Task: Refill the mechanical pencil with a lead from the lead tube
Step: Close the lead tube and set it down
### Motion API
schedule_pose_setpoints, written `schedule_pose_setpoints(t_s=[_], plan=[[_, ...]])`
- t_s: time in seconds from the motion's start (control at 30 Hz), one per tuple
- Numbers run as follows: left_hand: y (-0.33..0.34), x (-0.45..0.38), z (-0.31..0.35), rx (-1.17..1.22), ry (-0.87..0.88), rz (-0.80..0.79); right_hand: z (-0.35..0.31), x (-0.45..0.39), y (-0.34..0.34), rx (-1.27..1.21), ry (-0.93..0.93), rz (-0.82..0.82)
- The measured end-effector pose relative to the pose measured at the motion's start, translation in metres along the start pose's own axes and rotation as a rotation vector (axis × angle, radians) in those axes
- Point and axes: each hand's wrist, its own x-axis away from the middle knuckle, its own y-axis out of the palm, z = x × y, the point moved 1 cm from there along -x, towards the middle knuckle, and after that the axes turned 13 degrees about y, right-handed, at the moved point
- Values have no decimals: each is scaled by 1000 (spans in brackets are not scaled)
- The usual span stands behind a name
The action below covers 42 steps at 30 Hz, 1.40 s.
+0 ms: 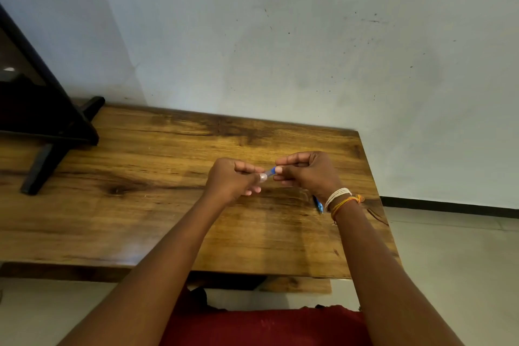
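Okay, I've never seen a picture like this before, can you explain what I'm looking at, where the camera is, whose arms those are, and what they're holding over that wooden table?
There is no machine here. The single picture comes from a wide-angle camera worn on a person's head, looking forward and down, so the two bare arms reaching in from the bottom are the wearer's own.

The left hand and the right hand meet above a wooden table that stands against a pale wall. Between their fingertips they pinch a small blue and clear item, most likely the lead tube, though too little shows to be sure. Each hand has a grip on one end.

A blue object, perhaps the mechanical pencil, lies on the table, partly hidden by the right wrist, which wears thread bands. A dark stand sits at the left.
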Motion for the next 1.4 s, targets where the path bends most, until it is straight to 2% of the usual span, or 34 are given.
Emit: schedule_pose_setpoints(t_s=[0.1,0.2,0.27,0.37,0.43,0.53,0.67,0.73,0.93,1.17,1.3,1.4], plan=[[8,2,-3,-58,21,-56,2,-1,-6,54,-2,126],[15,1,-4,-87,4,41,6,-4,-25,340,-8,516],[20,-2,-4,-77,-40,129,6,-2,-37,541,66,668],[27,-4,-5,-66,-89,191,7,2,-40,665,258,618],[30,-6,-7,-96,-93,204,8,2,-38,708,293,595],[31,-8,-10,-168,-92,240,9,0,-35,701,269,601],[30,-11,-14,-244,-73,276,9,-6,-17,364,254,445],[30,-12,-15,-304,-71,290,11,-8,-5,287,260,412],[29,-13,-20,-466,-27,300,16,-15,7,354,227,441],[24,-14,-24,-520,7,258,18,-15,5,376,244,423],[15,-15,-25,-484,80,172,19,-19,-2,299,292,331],[4,-12,-29,-403,166,173,22,-21,-7,209,311,265]])
